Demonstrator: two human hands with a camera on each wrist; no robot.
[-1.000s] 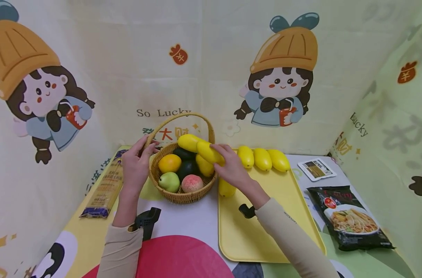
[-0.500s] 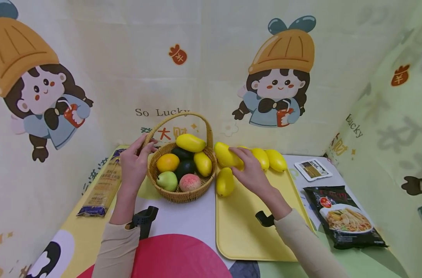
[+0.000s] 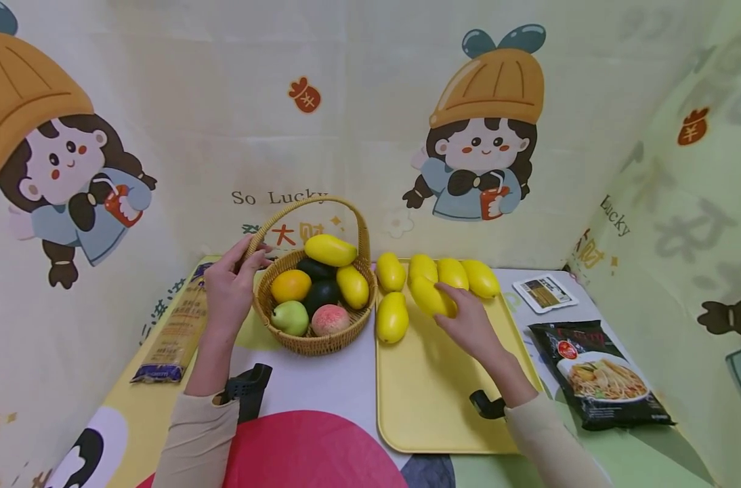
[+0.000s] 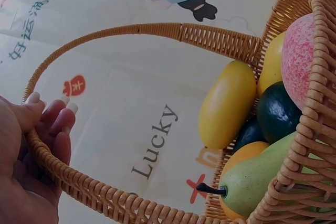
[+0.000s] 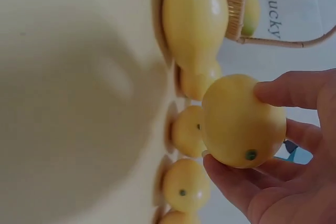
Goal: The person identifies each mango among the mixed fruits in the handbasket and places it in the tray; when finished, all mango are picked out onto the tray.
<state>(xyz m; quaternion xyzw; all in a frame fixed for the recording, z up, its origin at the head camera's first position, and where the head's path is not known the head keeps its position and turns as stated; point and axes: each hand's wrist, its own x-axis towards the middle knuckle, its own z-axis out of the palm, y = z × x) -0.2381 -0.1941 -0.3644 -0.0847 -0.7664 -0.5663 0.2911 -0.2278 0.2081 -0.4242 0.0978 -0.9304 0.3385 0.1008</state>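
Observation:
My left hand point(image 3: 230, 285) grips the handle point(image 4: 100, 32) of a wicker basket point(image 3: 312, 346) at its left side, thumb and fingers curled round the cane. Inside the basket are a green pear point(image 3: 290, 318), a pink peach point(image 3: 330, 320), an orange point(image 3: 291, 286), dark green fruits point(image 3: 322, 296) and two yellow mangoes point(image 3: 330, 251). My right hand point(image 3: 473, 325) holds another mango point(image 5: 239, 121) between thumb and fingertips, above the yellow tray point(image 3: 443, 407). Several mangoes line the tray's back edge, and one mango point(image 3: 393, 317) lies in front of them at the left.
Left of the basket lies a long noodle packet point(image 3: 178, 332). Right of the tray are a small white packet point(image 3: 545, 293) and a black noodle bag point(image 3: 599, 376). A printed cloth wall point(image 3: 358, 135) stands close behind the basket and tray.
My right hand has carried a mango from over the basket to the right, above the tray. Another mango stays in the basket. My left hand keeps its hold on the handle.

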